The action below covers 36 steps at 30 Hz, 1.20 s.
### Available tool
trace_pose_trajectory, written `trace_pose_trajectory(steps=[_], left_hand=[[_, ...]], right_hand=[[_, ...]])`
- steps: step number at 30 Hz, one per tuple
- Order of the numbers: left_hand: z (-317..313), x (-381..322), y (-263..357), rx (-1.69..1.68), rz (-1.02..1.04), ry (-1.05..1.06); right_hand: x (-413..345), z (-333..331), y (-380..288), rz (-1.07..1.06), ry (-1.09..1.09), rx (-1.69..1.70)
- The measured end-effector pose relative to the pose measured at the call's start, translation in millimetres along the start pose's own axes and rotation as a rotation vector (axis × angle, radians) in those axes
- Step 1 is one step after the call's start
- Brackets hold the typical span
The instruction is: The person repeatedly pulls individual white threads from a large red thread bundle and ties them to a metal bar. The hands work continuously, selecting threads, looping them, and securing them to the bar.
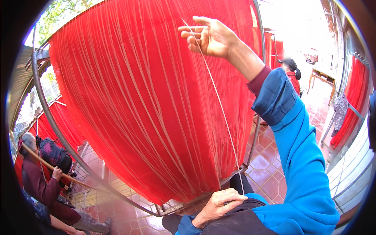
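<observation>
A large sheet of red cloth [141,97], lined with many pale loose threads, hangs before me on a metal frame. Low down, close to my lap, my left hand [221,202] pinches one end of a white thread [221,104] between thumb and forefinger. From there the thread rises taut on a slant to the upper cloth. My right hand [211,36] is raised in front of the cloth, palm turned up and fingers spread. The thread crosses the fingers of that hand, which are not closed around it.
A curved metal bar [55,126] of the frame runs down the left. Beyond it, a person [41,176] grips a long wooden pole [79,183]. Another person [291,75] is behind the frame at right, near a wooden table [323,77]. Tiles [265,170] cover the floor.
</observation>
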<state>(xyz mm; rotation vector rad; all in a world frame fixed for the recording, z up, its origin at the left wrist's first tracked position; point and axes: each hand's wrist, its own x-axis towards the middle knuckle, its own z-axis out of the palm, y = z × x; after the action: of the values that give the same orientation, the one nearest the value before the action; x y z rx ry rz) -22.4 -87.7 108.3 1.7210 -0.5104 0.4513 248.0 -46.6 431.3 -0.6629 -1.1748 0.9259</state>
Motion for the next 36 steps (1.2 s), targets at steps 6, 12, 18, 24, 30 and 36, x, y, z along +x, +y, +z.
trace_pose_trajectory(steps=[6,12,18,24,30,36], left_hand=[[-6,-9,-21,-0.055,-0.21,0.074],[-8,-14,-55,-0.226,-0.356,0.257],[-12,-16,-75,-0.267,-0.375,0.418],[-17,-17,-116,-0.207,-0.419,0.464],[-14,-39,-204,-0.101,-0.558,0.558],[-10,-68,-272,0.143,-0.592,0.578]], right_hand=[[48,0,-39,-0.03,0.001,0.027],[80,12,-65,-0.107,-0.031,0.006],[75,22,-72,-0.228,-0.077,-0.022],[48,1,-34,-0.104,-0.031,0.076],[-13,-34,68,-0.042,0.06,-0.221],[-76,-61,157,0.012,0.218,-0.379]])
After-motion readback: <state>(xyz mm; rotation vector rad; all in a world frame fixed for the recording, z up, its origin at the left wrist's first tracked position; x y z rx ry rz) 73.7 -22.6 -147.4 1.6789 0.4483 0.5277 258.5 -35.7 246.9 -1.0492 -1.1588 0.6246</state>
